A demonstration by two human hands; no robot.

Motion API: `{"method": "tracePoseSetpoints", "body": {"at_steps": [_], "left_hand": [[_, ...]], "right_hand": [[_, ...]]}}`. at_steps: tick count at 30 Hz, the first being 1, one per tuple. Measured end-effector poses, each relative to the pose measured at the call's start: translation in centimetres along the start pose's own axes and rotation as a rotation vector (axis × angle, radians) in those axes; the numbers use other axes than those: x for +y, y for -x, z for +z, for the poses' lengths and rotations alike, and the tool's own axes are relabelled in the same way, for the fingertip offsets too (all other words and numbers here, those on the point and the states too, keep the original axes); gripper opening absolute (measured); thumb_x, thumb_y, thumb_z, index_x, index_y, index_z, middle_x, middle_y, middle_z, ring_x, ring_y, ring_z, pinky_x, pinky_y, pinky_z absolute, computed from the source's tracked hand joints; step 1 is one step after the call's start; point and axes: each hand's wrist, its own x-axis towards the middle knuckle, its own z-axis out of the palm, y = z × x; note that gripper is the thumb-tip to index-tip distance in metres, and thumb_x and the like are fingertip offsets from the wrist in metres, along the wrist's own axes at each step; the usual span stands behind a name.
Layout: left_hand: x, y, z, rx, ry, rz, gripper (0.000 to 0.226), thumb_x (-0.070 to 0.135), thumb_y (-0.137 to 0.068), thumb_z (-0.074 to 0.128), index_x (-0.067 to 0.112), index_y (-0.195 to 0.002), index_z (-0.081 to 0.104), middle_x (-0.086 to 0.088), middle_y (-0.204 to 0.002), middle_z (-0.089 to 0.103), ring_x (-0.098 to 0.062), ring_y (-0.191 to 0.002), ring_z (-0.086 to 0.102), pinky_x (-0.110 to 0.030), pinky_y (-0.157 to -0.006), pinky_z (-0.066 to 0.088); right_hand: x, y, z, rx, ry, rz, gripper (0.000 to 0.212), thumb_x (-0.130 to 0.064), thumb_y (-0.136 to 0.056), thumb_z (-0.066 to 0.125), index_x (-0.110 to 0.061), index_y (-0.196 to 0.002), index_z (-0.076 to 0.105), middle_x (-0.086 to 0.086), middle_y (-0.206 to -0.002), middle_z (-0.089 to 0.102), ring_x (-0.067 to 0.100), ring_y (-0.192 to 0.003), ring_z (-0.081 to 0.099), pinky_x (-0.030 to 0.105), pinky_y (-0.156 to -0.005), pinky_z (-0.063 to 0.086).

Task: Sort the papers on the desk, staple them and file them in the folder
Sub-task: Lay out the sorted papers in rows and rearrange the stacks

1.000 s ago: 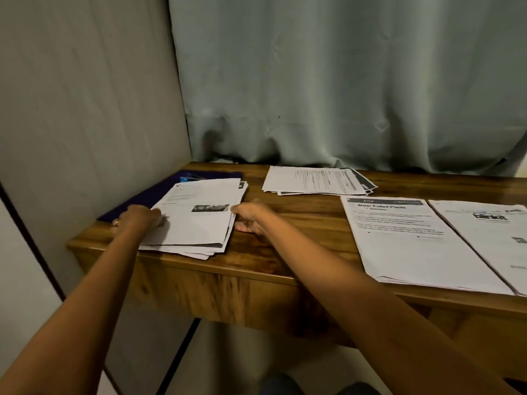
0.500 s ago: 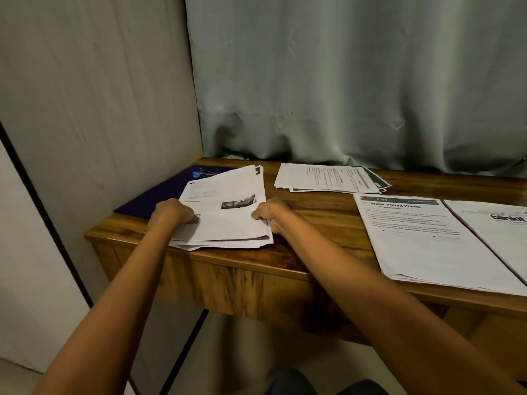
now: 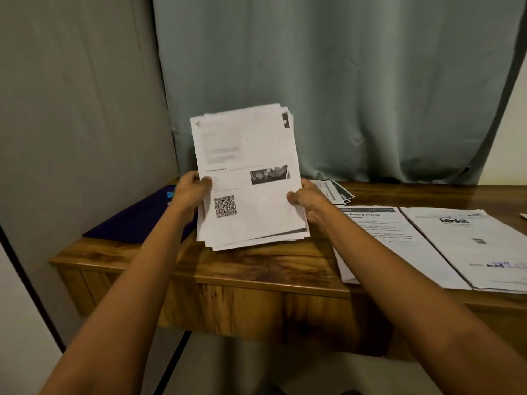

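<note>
**Inspector:** Report the position of the work.

**Assistant:** The loose stack of white printed sheets [image 3: 248, 178] is held up on end over the left half of the brown wooden table [image 3: 256, 266], its lower edges near or on the surface; contact cannot be confirmed. The left hand [image 3: 189, 192] pinches the stack's left edge and the right hand [image 3: 306, 199] pinches its right edge, each grip closed on the paper.

**Inspector:** Orientation?

**Assistant:** Long axis roughly vertical, leaning slightly left. The printed face, with a square code and a small photograph, is turned toward the person. Sheet edges are fanned and uneven at top and bottom.

**Inspector:** Progress?

**Assistant:** Early, in my judgement. Two flat sets of printed pages [image 3: 427, 240] lie side by side at the right front of the table, possibly sorted. A further small pile of sheets [image 3: 333, 189] lies toward the back edge, partly hidden behind the right hand. The dark purple flat folder [image 3: 137, 223] lies closed at the left back corner.

**Inspector:** Outstanding?

**Assistant:** Squaring this stack, stapling and filing. No stapler is visible, and no staples can be made out.
</note>
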Motion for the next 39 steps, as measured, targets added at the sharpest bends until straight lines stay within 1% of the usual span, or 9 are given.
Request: {"method": "tracePoseSetpoints", "body": {"at_steps": [6,11,16,22,29,31,33,36,39], "left_hand": [[3.9,0.5,4.1,0.163,0.009,0.31,0.025,0.02,-0.101,0.04,0.006,-0.122,0.044,-0.002,-0.117,0.055,-0.015,-0.099,0.055,-0.024,-0.076,0.047],[3.0,1.1,5.0,0.18,-0.064,0.438,0.033,0.033,-0.101,0.042,0.003,-0.115,0.039,-0.009,-0.113,0.055,-0.017,-0.094,0.055,-0.021,-0.07,0.045],[3.8,1.2,5.3,0.191,-0.103,0.491,0.031,0.029,-0.101,0.043,0.002,-0.114,0.041,-0.006,-0.11,0.057,-0.012,-0.09,0.056,-0.006,-0.061,0.043],[5.2,1.3,5.2,0.2,-0.101,0.566,0.028,0.025,-0.101,0.043,0.001,-0.114,0.046,0.0,-0.108,0.058,-0.004,-0.083,0.056,-0.004,-0.06,0.046],[0.2,2.3,5.9,0.196,-0.152,0.447,0.032,0.023,-0.101,0.042,-0.003,-0.12,0.038,-0.012,-0.125,0.056,-0.015,-0.099,0.055,-0.01,-0.066,0.049],[0.0,2.6,6.1,0.219,-0.18,0.423,0.029,0.018,-0.101,0.041,-0.003,-0.12,0.038,-0.014,-0.127,0.055,-0.017,-0.099,0.054,-0.006,-0.06,0.043],[0.7,2.3,6.0,0.209,-0.198,0.398,0.026,0.016,-0.101,0.041,-0.003,-0.119,0.039,-0.015,-0.127,0.055,-0.023,-0.104,0.057,-0.007,-0.061,0.043],[1.6,1.6,5.8,0.157,-0.292,0.236,0.028,0.012,-0.098,0.042,-0.003,-0.121,0.043,-0.016,-0.129,0.054,-0.029,-0.11,0.055,-0.026,-0.077,0.046],[0.6,1.9,6.0,0.06,-0.521,0.014,0.037,0.011,-0.093,0.046,-0.003,-0.127,0.043,-0.018,-0.133,0.051,-0.033,-0.117,0.052,-0.033,-0.086,0.043]], "right_hand": [[-1.4,-0.6,-1.1,0.093,0.034,-0.224,0.037,0.002,-0.095,0.043,-0.011,-0.129,0.049,0.003,-0.114,0.057,0.018,-0.1,0.055,0.031,-0.082,0.048],[0.7,-0.6,-1.6,0.132,0.049,-0.269,0.034,-0.011,-0.093,0.056,-0.013,-0.125,0.048,-0.002,-0.119,0.057,0.017,-0.108,0.055,0.034,-0.093,0.048],[0.7,-0.7,-1.5,0.153,-0.006,-0.315,0.029,-0.015,-0.098,0.048,-0.013,-0.127,0.046,0.0,-0.118,0.055,0.018,-0.109,0.053,0.032,-0.092,0.046],[-0.2,-1.2,-1.3,0.231,0.051,-0.388,0.027,-0.018,-0.1,0.043,-0.013,-0.126,0.051,0.004,-0.125,0.058,0.019,-0.112,0.054,0.034,-0.094,0.046],[3.9,-0.8,-0.8,0.23,0.287,-0.286,0.026,-0.025,-0.101,0.04,-0.02,-0.124,0.05,0.005,-0.127,0.058,0.026,-0.115,0.055,0.046,-0.098,0.047],[3.6,-0.6,-1.0,0.238,0.3,-0.295,0.025,-0.022,-0.101,0.04,-0.016,-0.122,0.051,0.007,-0.125,0.058,0.027,-0.113,0.056,0.043,-0.097,0.047],[2.9,-0.6,-1.3,0.243,0.353,-0.299,0.025,-0.017,-0.1,0.041,-0.01,-0.122,0.05,0.01,-0.125,0.058,0.028,-0.114,0.055,0.037,-0.094,0.045],[2.6,0.0,-1.8,0.243,0.495,-0.244,0.026,-0.011,-0.097,0.045,-0.006,-0.121,0.052,0.012,-0.123,0.058,0.029,-0.112,0.056,0.031,-0.083,0.045],[3.1,1.7,-2.0,0.188,0.697,-0.093,0.027,-0.005,-0.092,0.05,0.0,-0.119,0.051,0.012,-0.115,0.058,0.028,-0.106,0.057,0.027,-0.077,0.045]]}}
